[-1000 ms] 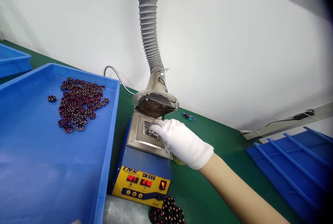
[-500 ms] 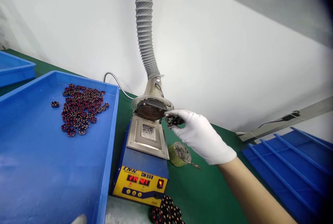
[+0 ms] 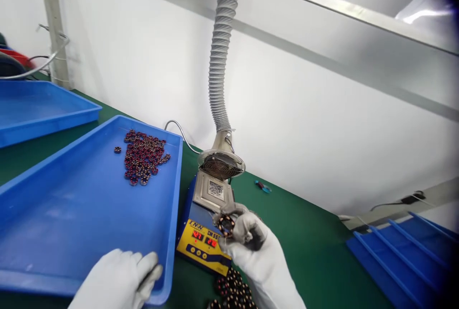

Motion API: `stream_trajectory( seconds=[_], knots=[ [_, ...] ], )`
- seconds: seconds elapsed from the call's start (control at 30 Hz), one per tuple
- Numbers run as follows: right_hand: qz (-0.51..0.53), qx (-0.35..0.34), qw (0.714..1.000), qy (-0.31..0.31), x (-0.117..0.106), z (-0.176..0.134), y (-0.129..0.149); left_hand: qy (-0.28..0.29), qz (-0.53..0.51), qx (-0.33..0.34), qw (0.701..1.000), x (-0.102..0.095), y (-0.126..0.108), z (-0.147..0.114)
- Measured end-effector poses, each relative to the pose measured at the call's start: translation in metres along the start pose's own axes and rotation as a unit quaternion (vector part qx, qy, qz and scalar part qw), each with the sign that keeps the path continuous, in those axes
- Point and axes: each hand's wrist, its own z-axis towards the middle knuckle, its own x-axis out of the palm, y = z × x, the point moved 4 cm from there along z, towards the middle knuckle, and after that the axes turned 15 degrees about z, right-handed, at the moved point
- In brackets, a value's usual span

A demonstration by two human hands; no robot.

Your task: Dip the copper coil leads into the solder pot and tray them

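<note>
My right hand [image 3: 263, 254], in a white glove with greyish fingertips, pinches a small black ring-shaped part [image 3: 226, 225] with copper-coloured dots round its rim. It holds the ring in front of the yellow and blue solder pot [image 3: 204, 242], whose square molten bath [image 3: 216, 189] lies behind the hand. At the lower left, my left hand [image 3: 120, 278], also gloved, is closed over the near right corner of the blue tray [image 3: 89, 232]. Its fingers curl inward, and anything between them is hidden. A pile of similar rings [image 3: 145, 156] lies at the tray's far end.
Over the bath hangs a round fume hood [image 3: 221, 164] on a grey flexible duct [image 3: 220, 60]. More dark rings [image 3: 234, 292] are heaped before the pot. Blue-handled cutters [image 3: 263, 186] lie behind. Another blue tray [image 3: 43, 108] is at left, and a ribbed blue panel [image 3: 401, 256] at right.
My right hand has drawn back from beside the fume hood toward me, still gripping the ring. The left hand has come further into view over the tray. The camera view has shifted.
</note>
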Motion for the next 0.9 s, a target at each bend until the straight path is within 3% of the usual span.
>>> stream_trajectory(
  seconds=[0.1, 0.23, 0.47, 0.67, 0.83, 0.9],
  knots=[
    [-0.009, 0.01, 0.998, 0.054, 0.019, -0.011, 0.0, 0.006, 0.003, -0.006, 1.0, -0.018, -0.002, 0.006],
    [0.002, 0.023, 0.995, 0.097, 0.035, -0.019, -0.001, 0.0, 0.002, -0.012, 1.0, -0.024, -0.003, 0.008],
    [0.114, 0.085, 0.984, 0.107, 0.055, -0.031, -0.005, -0.004, -0.01, -0.015, 1.0, -0.026, -0.002, 0.006],
    [0.201, 0.092, 0.967, 0.126, 0.064, -0.031, -0.026, -0.006, -0.013, -0.015, 1.0, -0.028, -0.001, 0.007],
    [0.162, 0.051, 0.977, 0.128, 0.068, -0.027, -0.038, -0.013, -0.014, -0.017, 1.0, -0.026, -0.002, 0.006],
    [0.087, 0.052, 0.986, 0.134, 0.078, -0.023, -0.04, -0.018, -0.014, -0.016, 1.0, -0.027, -0.002, 0.006]
  ],
)
